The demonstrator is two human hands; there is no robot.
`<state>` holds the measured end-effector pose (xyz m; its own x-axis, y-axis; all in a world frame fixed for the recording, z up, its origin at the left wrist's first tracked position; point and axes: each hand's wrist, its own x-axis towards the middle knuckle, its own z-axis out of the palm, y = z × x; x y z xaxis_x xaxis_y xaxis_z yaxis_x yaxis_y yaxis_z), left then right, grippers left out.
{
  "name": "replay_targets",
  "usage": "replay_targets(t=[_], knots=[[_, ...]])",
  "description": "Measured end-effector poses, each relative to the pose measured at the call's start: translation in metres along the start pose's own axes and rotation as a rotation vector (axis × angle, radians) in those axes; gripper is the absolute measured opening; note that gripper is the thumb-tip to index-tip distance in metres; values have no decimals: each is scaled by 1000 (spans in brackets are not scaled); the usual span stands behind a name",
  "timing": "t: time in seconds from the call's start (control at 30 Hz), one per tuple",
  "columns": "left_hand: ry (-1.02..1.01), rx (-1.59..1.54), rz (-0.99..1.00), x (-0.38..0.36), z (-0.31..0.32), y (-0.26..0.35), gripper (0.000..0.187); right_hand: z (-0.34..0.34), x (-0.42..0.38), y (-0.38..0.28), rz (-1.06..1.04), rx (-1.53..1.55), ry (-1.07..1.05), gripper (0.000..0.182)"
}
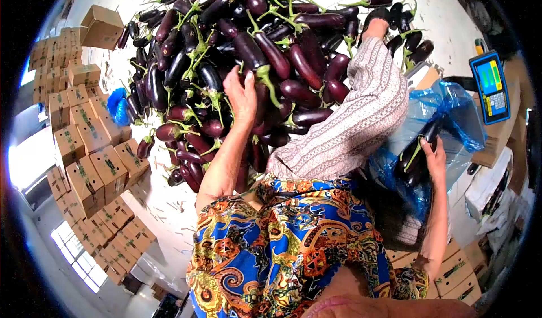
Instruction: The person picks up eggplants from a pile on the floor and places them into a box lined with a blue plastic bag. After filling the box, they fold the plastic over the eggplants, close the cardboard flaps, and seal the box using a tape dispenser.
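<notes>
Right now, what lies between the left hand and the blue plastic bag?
Heaped eggplants lie nearest the left hand, then the leg in patterned trousers comes before the blue plastic bag; the head view shows this.

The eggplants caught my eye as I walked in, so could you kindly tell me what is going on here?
A person is handling eggplants with both bare hands. The left hand is at the big pile of eggplants; whether it grips one is unclear. The right hand touches a dark eggplant at the blue plastic bag. A lit display stands beyond the bag, and cardboard boxes are stacked on the left.
</notes>
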<state>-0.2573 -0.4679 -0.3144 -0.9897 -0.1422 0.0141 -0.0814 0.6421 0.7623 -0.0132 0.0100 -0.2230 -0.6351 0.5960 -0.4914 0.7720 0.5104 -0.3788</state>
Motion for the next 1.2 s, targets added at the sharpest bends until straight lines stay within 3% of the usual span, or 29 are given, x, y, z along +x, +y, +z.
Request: replay_targets(t=[0.03, 0.1, 0.23, 0.37, 0.43, 0.5, 0.53, 0.67, 0.77, 0.8, 0.93, 1.03, 1.1, 1.13, 1.17, 1.2], knots=[[21, 190, 137, 6, -13, -5, 57, 1, 2, 3, 8, 19, 7, 79], [162, 292, 224, 18, -28, -31, 52, 3, 3, 7, 26, 52, 10, 79], [291, 348, 229, 42, -74, -63, 42, -2, 1, 2, 17, 64, -27, 77], [495, 488, 329, 92, -118, -95, 19, 0, 1, 11, 13, 39, 13, 79], [519, 372, 114, 113, -131, -109, 17, -4, -1, 3, 34, 50, -14, 80], [606, 1, -301, 129, -138, -102, 16, -5, -3, 1, 25, 59, -17, 80], [583, 16, -396, 133, -142, -101, 23, -7, -6, -1, 28, 64, -23, 79], [250, 177, -68, 167, -158, -220, 46, -10, -6, -4, 45, 88, -30, 79], [94, 750, 22, 135, -163, -167, 47, -8, -3, 6, 37, 132, -34, 79], [56, 661, -40, 138, -166, -166, 57, -7, -2, 10, 32, 149, -38, 79], [-94, 809, -166, 155, -172, -154, 70, -1, 3, 14, 71, 184, -49, 82], [-130, 538, -194, 157, -174, -141, 68, -3, 2, 14, 84, 258, -74, 85], [3, 251, -237, 138, -165, -124, 66, 2, 9, 29, 67, 206, -24, 85], [-27, -91, -385, 137, -165, -137, 66, 2, 7, 27, 52, 206, 2, 85], [-37, -223, -390, 110, -167, -75, 56, 3, 2, 22, 42, 204, 26, 84], [-115, -439, -419, 94, -175, -58, 50, 3, -1, 17, 30, 202, 51, 83]])
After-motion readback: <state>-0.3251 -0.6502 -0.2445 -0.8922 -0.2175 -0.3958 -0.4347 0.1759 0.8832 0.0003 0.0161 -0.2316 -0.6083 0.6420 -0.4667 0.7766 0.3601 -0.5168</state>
